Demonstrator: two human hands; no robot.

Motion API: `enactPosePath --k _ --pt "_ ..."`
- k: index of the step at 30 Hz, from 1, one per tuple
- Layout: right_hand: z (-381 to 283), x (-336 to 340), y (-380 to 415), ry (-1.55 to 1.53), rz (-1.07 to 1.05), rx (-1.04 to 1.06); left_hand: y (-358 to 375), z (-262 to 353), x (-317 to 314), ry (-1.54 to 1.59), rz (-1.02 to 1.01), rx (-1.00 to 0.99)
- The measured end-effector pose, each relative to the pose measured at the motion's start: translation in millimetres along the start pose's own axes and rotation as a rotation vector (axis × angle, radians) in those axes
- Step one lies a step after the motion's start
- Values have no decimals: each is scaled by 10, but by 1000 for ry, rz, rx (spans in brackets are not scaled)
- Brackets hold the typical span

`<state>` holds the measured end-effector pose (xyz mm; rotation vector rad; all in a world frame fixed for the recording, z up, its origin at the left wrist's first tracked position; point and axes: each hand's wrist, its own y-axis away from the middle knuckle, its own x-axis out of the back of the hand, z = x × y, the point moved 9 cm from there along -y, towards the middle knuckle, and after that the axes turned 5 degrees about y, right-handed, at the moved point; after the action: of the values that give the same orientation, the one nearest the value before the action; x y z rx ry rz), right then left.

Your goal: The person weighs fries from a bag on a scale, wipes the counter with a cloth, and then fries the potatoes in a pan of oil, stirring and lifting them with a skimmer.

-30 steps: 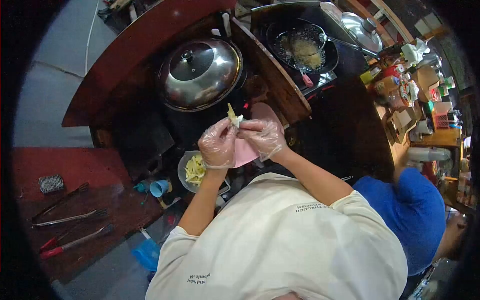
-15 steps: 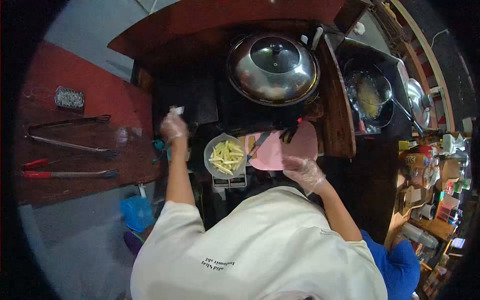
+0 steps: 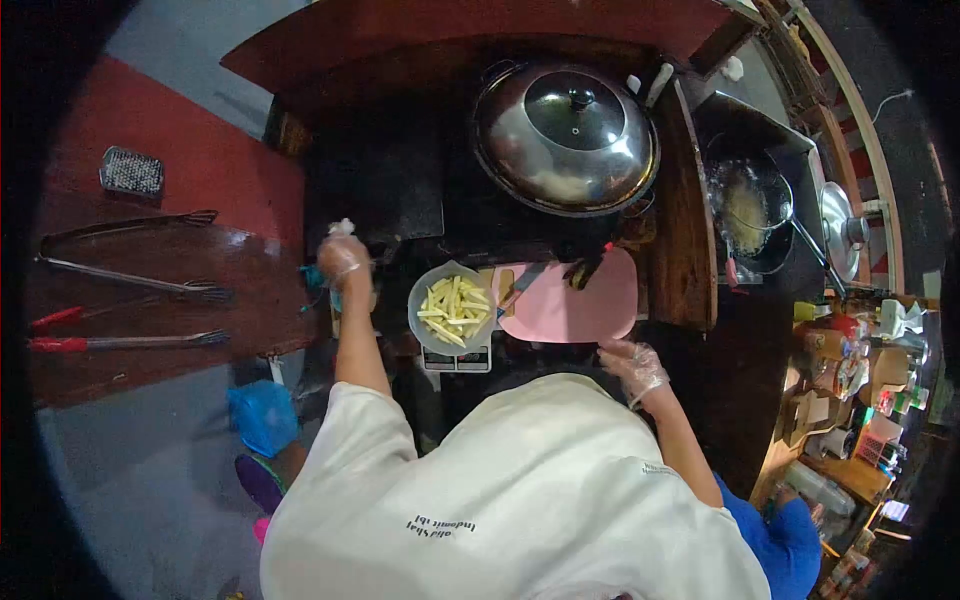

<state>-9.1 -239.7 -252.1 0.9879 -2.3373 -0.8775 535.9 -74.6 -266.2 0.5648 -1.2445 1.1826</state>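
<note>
My left hand, in a clear plastic glove, is closed on a small white crumpled piece at the left side of the dark counter. To its right, a bowl of pale cut potato sticks rests on a digital kitchen scale. Beside the bowl lies a pink cutting board, with a knife across its left edge and dark peppers or similar pieces near its top. My right hand, also gloved, is open by the board's lower right corner, fingers pointing left.
A large lidded wok stands behind the board. Past a wooden partition, food fries in a pan of oil. Tongs and a grater lie on the left table. A person in blue is at lower right.
My right hand has moved right and down, off the pink board's edge. My left hand has shifted slightly left with the white piece. The whole view has turned a little.
</note>
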Motion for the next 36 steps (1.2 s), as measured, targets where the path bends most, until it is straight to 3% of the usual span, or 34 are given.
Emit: enactPosePath --k 1,2,4,7,8,9,10,12,14,16,17,19,21,22,23,26,27,28,29,32,34,36 --pt "131 14 -35 -92 5 -1 9 3 -22 -40 27 -37" --pt "204 14 -55 -183 7 -3 145 278 -153 -127 -124 -125" --pt "177 12 -25 -171 4 2 507 885 -42 -17 -114 -467" --pt "77 86 29 -106 40 -32 316 817 96 -79 -167 -389" --pt "81 129 38 -54 75 -70 41 400 -79 -310 -157 -284" --pt "96 152 35 -55 75 -65 -255 -456 -203 180 14 91" --pt "160 192 49 -94 75 -61 -329 -276 444 167 99 174" --pt "365 252 54 -132 70 -57 -315 -413 516 742 95 583" --pt "559 285 -57 -140 46 -62 -287 303 10 36 -25 11" --pt "343 259 32 -125 72 -88 123 1106 -241 -73 -201 -432" --pt "362 260 37 -135 73 -65 91 1116 -229 -69 -197 -428" --pt "402 307 82 -161 108 -63 35 1223 -230 -265 -197 -616" --pt "465 375 117 -152 125 -91 -673 263 134 149 124 -92" --pt "540 400 147 -150 138 -125 -673 -90 296 856 -60 579" --pt "659 427 159 -264 125 -97 -849 -199 512 303 95 353" --pt "819 453 202 -274 174 -241 -1011 -115 7 470 80 208" --pt "863 456 179 -285 166 -225 -909 312 -43 49 -106 74" --pt "872 450 183 -282 163 -223 -865 436 -424 -1 -129 87" --pt "869 441 180 -282 159 -213 -664 933 -433 59 -167 -236" --pt "909 453 170 -305 179 -218 -422 1478 -433 19 -236 -642" --pt "997 482 213 -288 178 -255 -1059 863 -294 153 116 -473" --pt "965 500 293 -298 204 -258 -1327 234 104 433 -70 310"
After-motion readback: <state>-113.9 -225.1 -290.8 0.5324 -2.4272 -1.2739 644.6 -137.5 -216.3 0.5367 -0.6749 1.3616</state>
